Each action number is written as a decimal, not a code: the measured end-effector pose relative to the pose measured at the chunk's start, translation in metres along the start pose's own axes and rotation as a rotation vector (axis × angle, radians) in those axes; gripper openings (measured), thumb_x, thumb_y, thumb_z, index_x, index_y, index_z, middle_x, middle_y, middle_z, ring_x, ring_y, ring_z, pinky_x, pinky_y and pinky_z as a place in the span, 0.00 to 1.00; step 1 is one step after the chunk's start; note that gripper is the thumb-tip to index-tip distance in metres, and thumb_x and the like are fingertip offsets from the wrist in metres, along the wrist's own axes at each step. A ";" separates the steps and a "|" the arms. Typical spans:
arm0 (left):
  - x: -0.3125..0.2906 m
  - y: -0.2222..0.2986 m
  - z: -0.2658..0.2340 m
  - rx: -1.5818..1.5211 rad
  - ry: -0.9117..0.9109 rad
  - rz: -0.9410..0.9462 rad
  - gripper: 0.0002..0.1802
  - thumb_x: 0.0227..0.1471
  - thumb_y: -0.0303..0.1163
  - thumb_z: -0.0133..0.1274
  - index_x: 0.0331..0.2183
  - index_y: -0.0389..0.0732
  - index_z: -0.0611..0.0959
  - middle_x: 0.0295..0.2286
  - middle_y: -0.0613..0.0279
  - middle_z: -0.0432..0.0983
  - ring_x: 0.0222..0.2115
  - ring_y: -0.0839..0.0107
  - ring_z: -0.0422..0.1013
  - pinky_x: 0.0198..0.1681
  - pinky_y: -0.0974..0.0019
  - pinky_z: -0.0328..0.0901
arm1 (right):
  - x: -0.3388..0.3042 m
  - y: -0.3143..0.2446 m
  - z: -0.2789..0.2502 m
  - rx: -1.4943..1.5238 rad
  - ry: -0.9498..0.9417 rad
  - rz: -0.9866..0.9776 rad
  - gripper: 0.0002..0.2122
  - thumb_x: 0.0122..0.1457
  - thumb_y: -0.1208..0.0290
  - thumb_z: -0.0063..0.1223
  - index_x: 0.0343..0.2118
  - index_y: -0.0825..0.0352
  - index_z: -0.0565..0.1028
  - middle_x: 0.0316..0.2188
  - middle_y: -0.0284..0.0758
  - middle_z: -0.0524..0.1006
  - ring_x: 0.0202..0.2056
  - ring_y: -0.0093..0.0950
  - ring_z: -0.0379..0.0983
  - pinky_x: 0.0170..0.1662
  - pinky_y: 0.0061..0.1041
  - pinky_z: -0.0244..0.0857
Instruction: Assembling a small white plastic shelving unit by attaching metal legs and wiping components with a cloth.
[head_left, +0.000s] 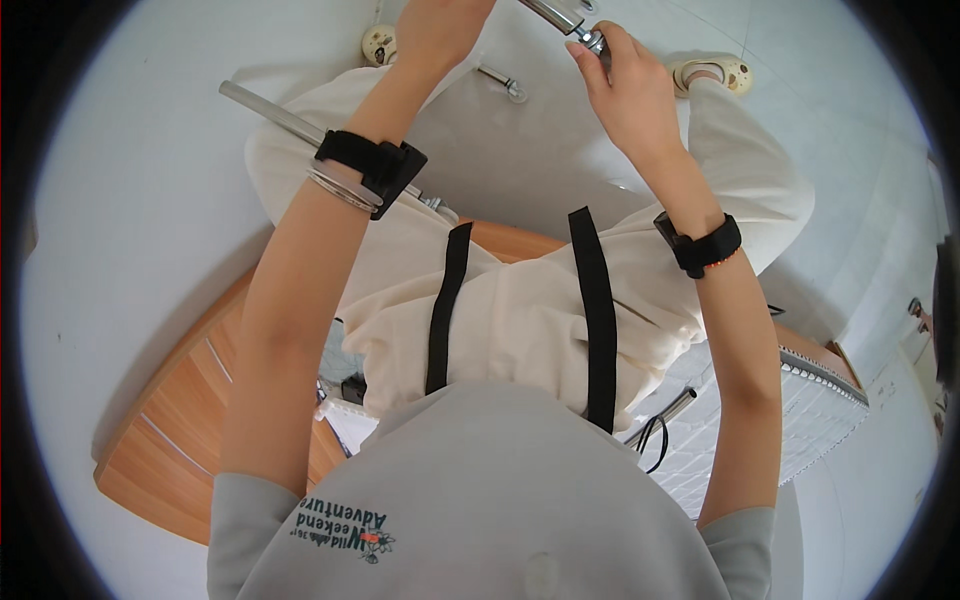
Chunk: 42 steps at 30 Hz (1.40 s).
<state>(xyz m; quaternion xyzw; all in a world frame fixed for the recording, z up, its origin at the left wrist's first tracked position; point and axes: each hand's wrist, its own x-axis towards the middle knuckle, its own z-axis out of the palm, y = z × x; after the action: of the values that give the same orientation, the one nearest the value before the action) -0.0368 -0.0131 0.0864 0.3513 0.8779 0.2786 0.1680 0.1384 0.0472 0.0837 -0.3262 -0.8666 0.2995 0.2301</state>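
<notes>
At the top of the view, my right hand (632,95) has its thumb and fingers closed around a metal fitting (592,42) at the end of a shiny metal tube (553,13). Part of the fitting is hidden by the fingers. My left hand (442,30) reaches up to the picture's upper edge, its fingers cut off there; what it holds, if anything, does not show. Below and between the hands, a short metal tube with a clear, wheel-like end (514,91) lies on the floor.
A long metal tube (272,113) slants across my left leg, partly behind my left forearm. I sit over a wooden board (190,400). To the right are a white quilted-looking sheet (800,420), another metal tube (665,415) and a black cord (655,440). Pale floor surrounds my feet.
</notes>
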 end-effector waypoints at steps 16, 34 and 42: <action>-0.003 0.004 -0.004 0.001 0.003 0.031 0.42 0.46 0.58 0.39 0.40 0.21 0.69 0.37 0.34 0.67 0.42 0.48 0.63 0.46 0.60 0.56 | 0.023 0.031 -0.021 1.240 -0.758 0.649 0.19 0.53 0.55 0.46 0.38 0.68 0.70 0.30 0.31 0.71 0.30 0.20 0.67 0.34 0.17 0.61; -0.009 0.012 -0.007 0.015 -0.006 0.086 0.33 0.44 0.58 0.41 0.39 0.38 0.74 0.29 0.44 0.72 0.33 0.51 0.69 0.38 0.60 0.62 | 0.025 0.004 -0.044 0.828 -0.416 0.546 0.14 0.50 0.66 0.50 0.35 0.71 0.68 0.23 0.34 0.72 0.24 0.20 0.67 0.26 0.21 0.63; -0.010 0.028 -0.010 -0.020 -0.016 0.103 0.28 0.43 0.59 0.41 0.37 0.48 0.77 0.19 0.54 0.73 0.25 0.55 0.70 0.31 0.58 0.63 | 0.007 0.011 -0.031 0.209 -0.136 0.158 0.22 0.40 0.62 0.60 0.35 0.72 0.68 0.31 0.39 0.71 0.29 0.27 0.68 0.32 0.24 0.62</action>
<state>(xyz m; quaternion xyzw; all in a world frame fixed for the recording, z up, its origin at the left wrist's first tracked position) -0.0202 -0.0077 0.1123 0.3965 0.8544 0.2929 0.1641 0.1568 0.0701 0.1002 -0.3467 -0.8159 0.4267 0.1792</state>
